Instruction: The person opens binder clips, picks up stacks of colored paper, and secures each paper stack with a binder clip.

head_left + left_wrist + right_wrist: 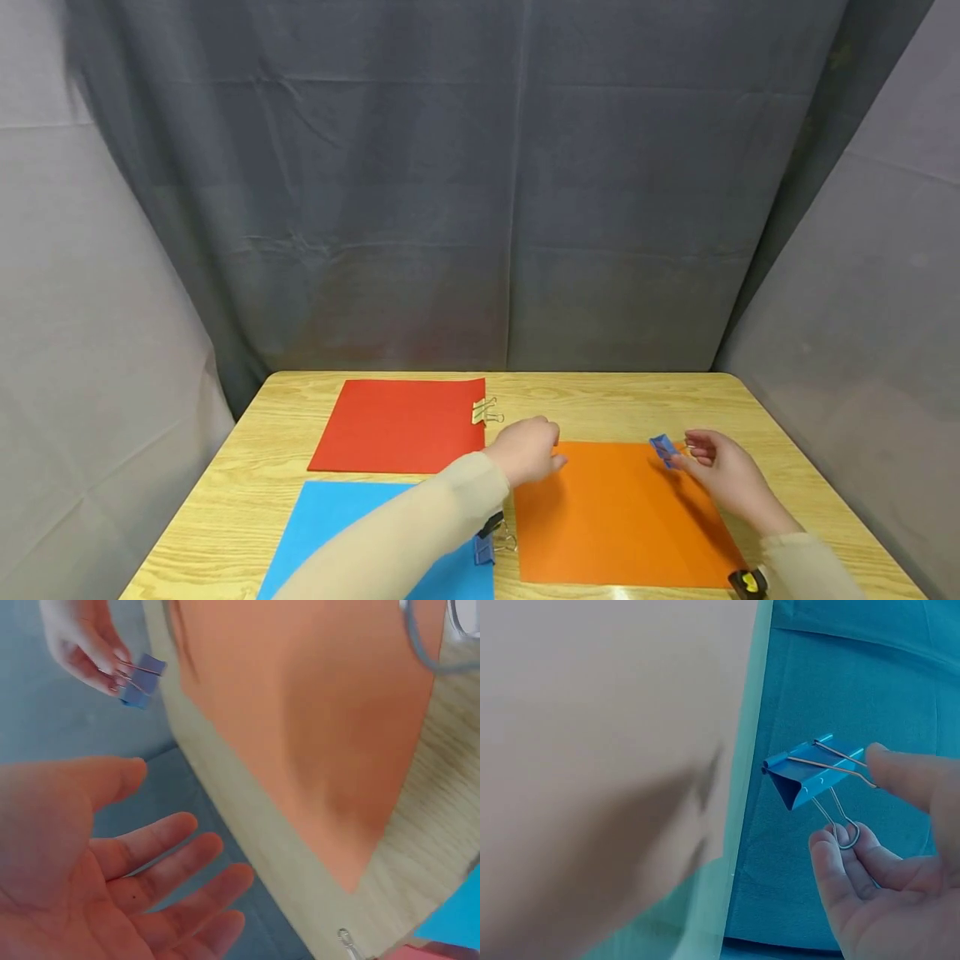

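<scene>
A blue binder clip is held by its wire handles in my right hand, thumb on one handle and fingertips on the other. In the head view it is over the far right part of an orange sheet. My left hand hovers at the far left corner of that sheet, holding nothing. The left wrist view shows the left fingers spread and relaxed, palm turned to the camera. Shadows of both hands fall on the orange sheet.
At the back left lies a red sheet with a pale yellow binder clip on its right edge. Nearer, a blue sheet carries another blue binder clip, partly under my left arm. Grey curtains surround the wooden table.
</scene>
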